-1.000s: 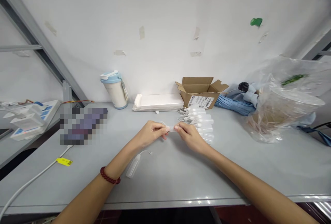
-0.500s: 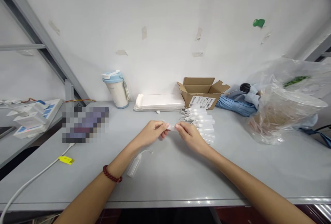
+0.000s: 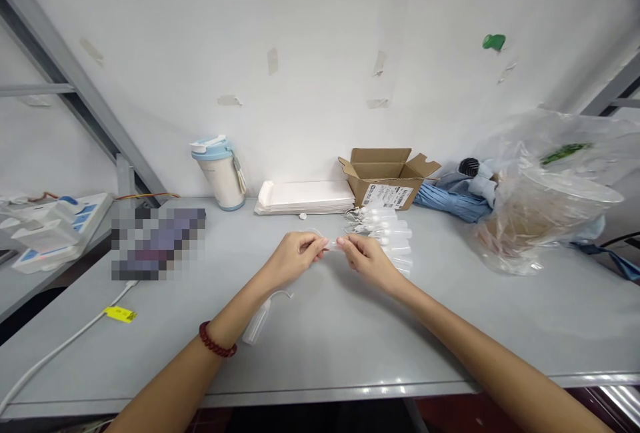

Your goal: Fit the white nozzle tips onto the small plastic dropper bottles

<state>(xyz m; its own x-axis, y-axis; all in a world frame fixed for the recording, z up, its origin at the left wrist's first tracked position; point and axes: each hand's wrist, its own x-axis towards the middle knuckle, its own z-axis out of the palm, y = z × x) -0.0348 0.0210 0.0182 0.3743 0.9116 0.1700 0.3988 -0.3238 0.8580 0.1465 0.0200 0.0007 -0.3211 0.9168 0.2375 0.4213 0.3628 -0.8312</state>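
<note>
Over the middle of the grey table (image 3: 330, 346), my left hand (image 3: 293, 258) and my right hand (image 3: 367, 258) meet fingertip to fingertip. Both pinch one small clear plastic piece (image 3: 332, 245) between them; a thin clear tube curves up from it behind my left fingers. Just behind my right hand lies a row of several small clear bottles (image 3: 393, 236) with white caps. Another small clear bottle (image 3: 257, 323) with a bent tube lies flat on the table beside my left forearm, which wears a dark red bead bracelet (image 3: 216, 343).
Along the wall stand a blue-lidded cup (image 3: 220, 172), a stack of white bags (image 3: 305, 196) and an open cardboard box (image 3: 387, 176). Blue cloth (image 3: 450, 196) and a large clear plastic bag (image 3: 545, 193) fill the right. A white cable with a yellow tag (image 3: 119, 314) runs at left.
</note>
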